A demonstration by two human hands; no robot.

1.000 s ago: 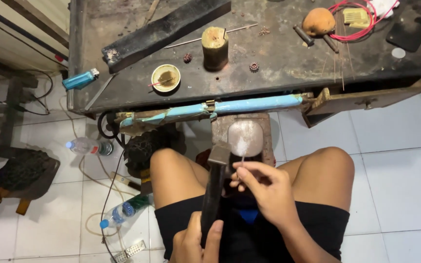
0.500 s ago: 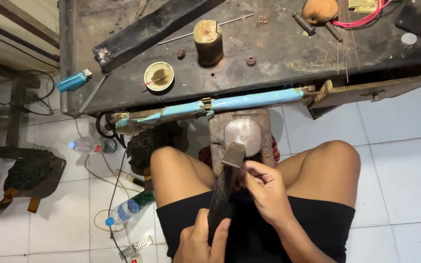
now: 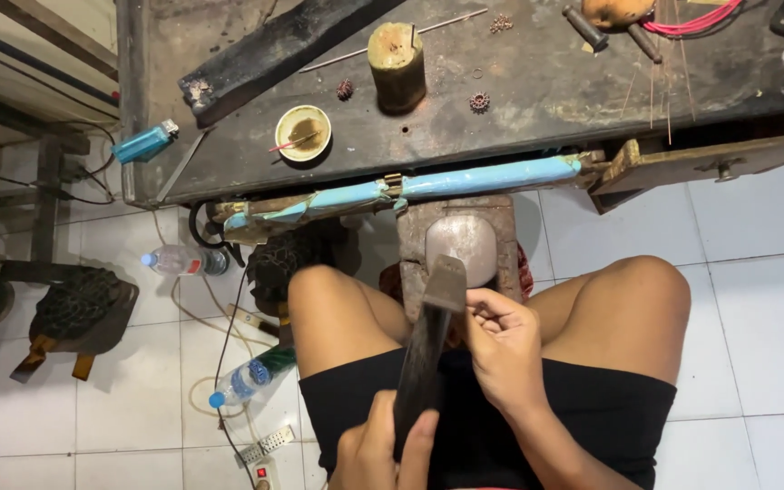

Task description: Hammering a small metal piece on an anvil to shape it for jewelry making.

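**Hammer over anvil, between the knees**

Hammer (image 3: 430, 349): dark, long, raised aslant, metal head just above the rounded anvil (image 3: 462, 243). Left hand (image 3: 383, 449) at the bottom edge, fingers wrapped round the handle's lower end. Right hand (image 3: 504, 343) just beside the hammer head, fingertips pinched together at the anvil's near edge; whatever sits between them too small to tell. Anvil set in a wooden block (image 3: 501, 227), standing on the tiled floor between bare knees, under the front edge of a dark workbench (image 3: 537, 100). Along that edge, a blue-wrapped bar (image 3: 465, 181). On the bench: a wooden cylinder (image 3: 397, 65), a small dish (image 3: 302, 132), a blue lighter (image 3: 145, 143). On the floor to the left, two plastic bottles (image 3: 183, 261).
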